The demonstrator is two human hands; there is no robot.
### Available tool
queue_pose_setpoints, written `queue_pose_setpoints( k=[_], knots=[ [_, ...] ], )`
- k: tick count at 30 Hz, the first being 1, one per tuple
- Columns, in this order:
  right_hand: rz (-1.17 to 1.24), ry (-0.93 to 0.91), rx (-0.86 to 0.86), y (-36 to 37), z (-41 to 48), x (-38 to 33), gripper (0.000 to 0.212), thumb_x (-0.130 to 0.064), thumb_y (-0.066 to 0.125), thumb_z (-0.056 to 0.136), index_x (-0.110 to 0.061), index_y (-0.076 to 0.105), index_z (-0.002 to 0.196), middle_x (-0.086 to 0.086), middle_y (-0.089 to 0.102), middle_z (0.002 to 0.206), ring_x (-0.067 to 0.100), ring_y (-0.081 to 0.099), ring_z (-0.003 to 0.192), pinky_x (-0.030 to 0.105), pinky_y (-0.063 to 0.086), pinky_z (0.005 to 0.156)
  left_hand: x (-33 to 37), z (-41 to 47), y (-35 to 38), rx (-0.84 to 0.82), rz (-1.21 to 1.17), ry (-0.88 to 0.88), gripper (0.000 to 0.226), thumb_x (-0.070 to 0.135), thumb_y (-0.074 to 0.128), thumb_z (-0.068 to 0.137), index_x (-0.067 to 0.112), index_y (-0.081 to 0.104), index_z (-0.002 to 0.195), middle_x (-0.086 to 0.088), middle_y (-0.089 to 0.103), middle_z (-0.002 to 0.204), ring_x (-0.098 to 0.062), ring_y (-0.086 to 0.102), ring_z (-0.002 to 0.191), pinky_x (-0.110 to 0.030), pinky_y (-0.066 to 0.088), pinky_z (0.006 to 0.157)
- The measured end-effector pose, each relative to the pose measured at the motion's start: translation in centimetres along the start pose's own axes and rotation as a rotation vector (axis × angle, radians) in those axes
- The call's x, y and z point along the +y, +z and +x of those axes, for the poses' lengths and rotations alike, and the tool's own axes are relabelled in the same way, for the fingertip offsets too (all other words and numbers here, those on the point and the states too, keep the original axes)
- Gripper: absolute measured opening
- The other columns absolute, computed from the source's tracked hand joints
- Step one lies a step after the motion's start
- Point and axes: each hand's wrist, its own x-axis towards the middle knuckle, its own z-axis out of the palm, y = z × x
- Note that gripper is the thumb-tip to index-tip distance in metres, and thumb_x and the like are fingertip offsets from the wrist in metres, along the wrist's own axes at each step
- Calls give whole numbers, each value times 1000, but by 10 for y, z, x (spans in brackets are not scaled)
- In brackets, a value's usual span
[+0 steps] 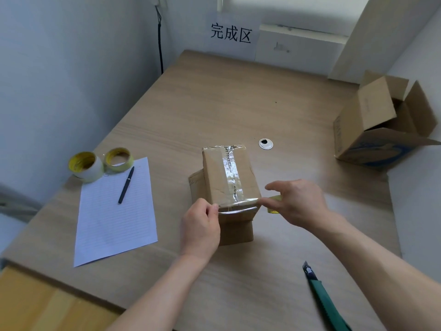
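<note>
Small box stands near middle of table, top seam already taped. Left hand pinches tape strip at box's near left corner, fingers curled. Strip runs along near top edge to right hand, which apparently grips tape roll, mostly hidden; forefinger extended. Utility knife lies beside right forearm.

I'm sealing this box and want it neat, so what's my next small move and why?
Probably press the tape down onto the box: it stretches across the near top edge, pinched by the left hand and joined to the roll in the right hand.
</note>
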Motion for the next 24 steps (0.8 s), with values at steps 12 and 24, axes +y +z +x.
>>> queue_pose_setpoints(
  k=[12, 24],
  knots=[
    [-30, -115, -86, 1, 15, -6, 63, -75, 43, 88, -42, 47, 142, -14, 74, 106, 19, 60, 112, 33, 47, 76, -6, 10, -2, 29, 55, -30, 37, 20, 56, 96, 13, 40, 64, 2, 46, 58, -21, 43, 59, -35, 35, 55],
    [-89, -153, -195, 9, 22, -10, 47, -63, 43, 96, -46, 42, 139, -22, 72, 87, 16, 61, 96, 30, 44, 65, -13, 32, -9, -162, 170, -208, 35, 37, 62, 89, 18, 51, 61, 5, 57, 62, -23, 57, 70, -35, 47, 65]
  ],
)
